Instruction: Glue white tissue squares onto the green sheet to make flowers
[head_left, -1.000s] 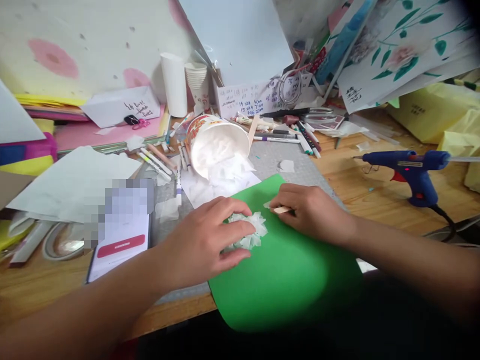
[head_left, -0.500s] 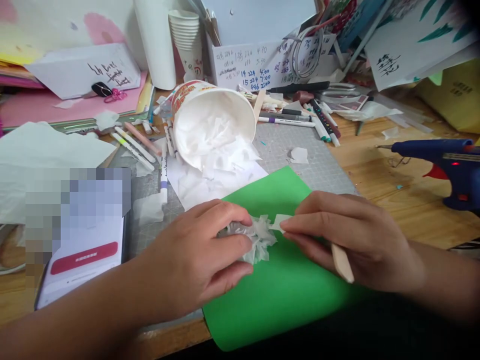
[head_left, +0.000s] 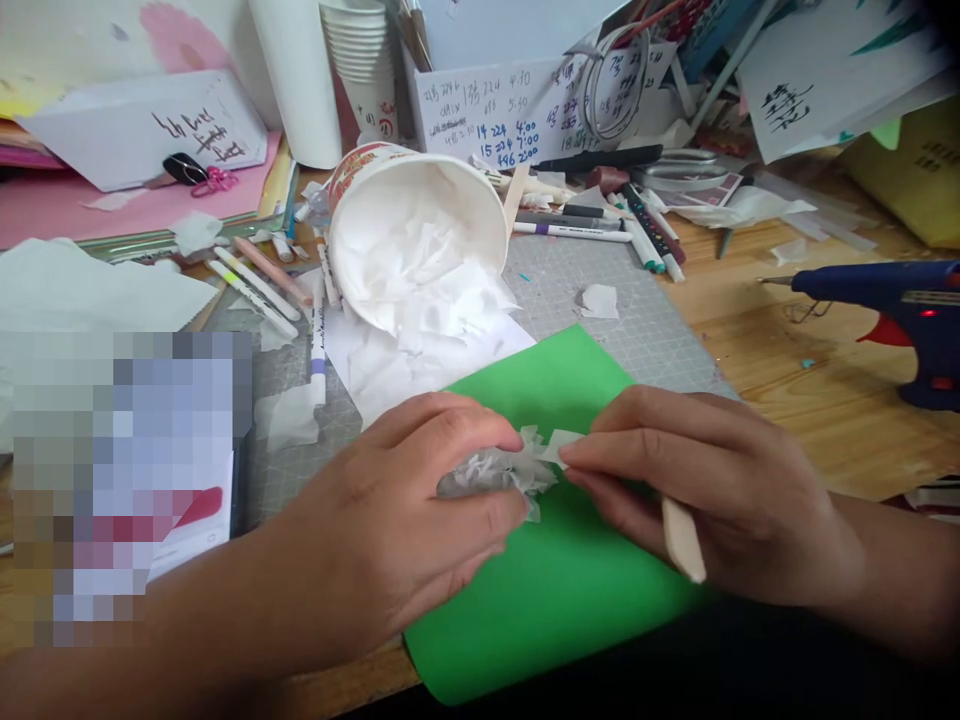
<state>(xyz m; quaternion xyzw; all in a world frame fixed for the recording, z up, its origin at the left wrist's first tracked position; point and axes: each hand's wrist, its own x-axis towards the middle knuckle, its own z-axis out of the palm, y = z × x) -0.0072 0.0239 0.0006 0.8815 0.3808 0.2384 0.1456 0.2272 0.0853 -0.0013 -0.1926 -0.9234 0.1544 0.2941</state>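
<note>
My left hand (head_left: pixel 405 510) is curled round a white tissue-paper flower (head_left: pixel 495 468) and holds it just above a green sheet of paper (head_left: pixel 555 580). My right hand (head_left: pixel 705 490) pinches a small white tissue piece (head_left: pixel 561 445) against the flower's right side. A wooden stick (head_left: pixel 682 540) is tucked under the same hand's fingers, its end poking out toward me. A paper cup (head_left: pixel 405 230) lies tipped on its side behind the green sheet, spilling white tissue scraps (head_left: pixel 420 340) onto a grey cutting mat (head_left: pixel 600 340).
A blue glue gun (head_left: pixel 892 305) rests on the wooden desk at the right. Markers and pens (head_left: pixel 615 225) lie behind the mat. A phone (head_left: pixel 180 510), partly blurred, is at the left. Stacked paper cups (head_left: pixel 367 60), notes and coloured papers crowd the back.
The view has drawn closer and lower. My left hand closed tighter round the flower. My right hand turned the stick toward me and brought a tissue piece to the flower.
</note>
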